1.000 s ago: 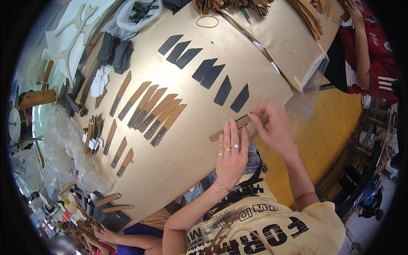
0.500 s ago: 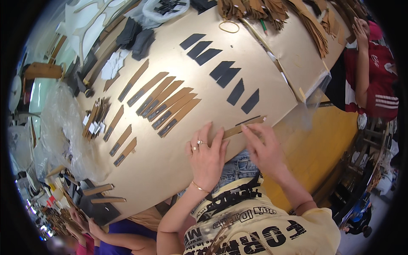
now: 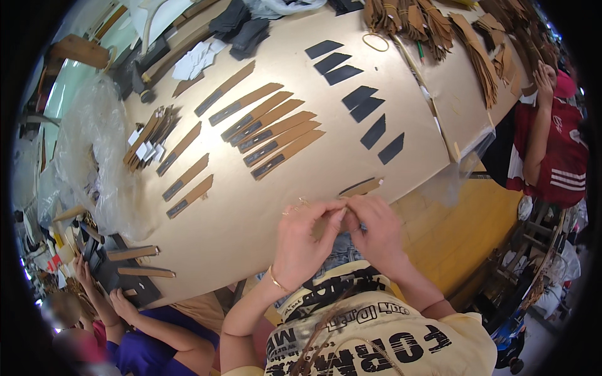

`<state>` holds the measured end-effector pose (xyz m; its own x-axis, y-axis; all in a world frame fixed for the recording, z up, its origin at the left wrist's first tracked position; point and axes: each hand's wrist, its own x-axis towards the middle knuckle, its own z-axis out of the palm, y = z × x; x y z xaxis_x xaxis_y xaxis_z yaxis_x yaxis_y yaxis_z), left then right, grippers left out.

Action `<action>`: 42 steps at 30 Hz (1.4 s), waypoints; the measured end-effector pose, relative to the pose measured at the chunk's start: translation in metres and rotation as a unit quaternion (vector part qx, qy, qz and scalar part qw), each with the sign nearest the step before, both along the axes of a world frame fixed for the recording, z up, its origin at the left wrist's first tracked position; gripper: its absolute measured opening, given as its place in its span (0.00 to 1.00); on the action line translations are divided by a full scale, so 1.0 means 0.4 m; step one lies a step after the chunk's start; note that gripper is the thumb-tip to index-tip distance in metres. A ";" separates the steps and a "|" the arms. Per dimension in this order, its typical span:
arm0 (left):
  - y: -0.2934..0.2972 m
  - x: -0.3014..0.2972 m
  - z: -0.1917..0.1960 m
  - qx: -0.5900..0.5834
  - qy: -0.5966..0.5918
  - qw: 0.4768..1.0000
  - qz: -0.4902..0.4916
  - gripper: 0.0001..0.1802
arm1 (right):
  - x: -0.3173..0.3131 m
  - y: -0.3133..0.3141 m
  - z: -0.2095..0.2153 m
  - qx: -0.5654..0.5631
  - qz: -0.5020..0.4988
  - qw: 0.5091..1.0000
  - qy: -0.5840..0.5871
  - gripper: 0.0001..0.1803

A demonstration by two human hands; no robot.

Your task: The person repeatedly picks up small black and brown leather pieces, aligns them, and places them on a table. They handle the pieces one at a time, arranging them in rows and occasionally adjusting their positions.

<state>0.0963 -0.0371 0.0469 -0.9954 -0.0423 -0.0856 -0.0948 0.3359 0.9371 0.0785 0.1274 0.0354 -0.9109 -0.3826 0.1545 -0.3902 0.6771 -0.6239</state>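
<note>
I am pinching a tan leather strip [image 3: 362,187] at the bench [image 3: 251,219] edge, both my left hand [image 3: 307,241] and right hand [image 3: 374,230] grips clenched on it.

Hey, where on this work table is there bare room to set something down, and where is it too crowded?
Bare board lies between the fanned tan strips and the two hands, left hand and right hand, working at the near edge. Another free patch sits right of the dark pieces, up to the thin stick. Crowded: the far edge with bundled strips and the left side by the plastic sheet.

A tan table [image 3: 251,216] carries brown strips [image 3: 276,135] and dark pieces [image 3: 360,103].
</note>
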 end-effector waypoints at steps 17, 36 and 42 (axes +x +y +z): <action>0.044 0.000 -0.090 -0.199 0.066 0.976 0.053 0.08 | -0.022 0.035 -0.022 -0.277 -0.169 0.895 -0.307 0.13; -0.537 -0.069 -0.017 -0.330 0.124 0.878 0.323 0.08 | -0.031 0.028 -0.025 -0.253 -0.165 0.913 -0.275 0.11; -0.586 -0.275 -0.031 -0.352 0.169 0.895 0.217 0.11 | -0.032 0.023 -0.019 -0.262 -0.167 0.908 -0.280 0.10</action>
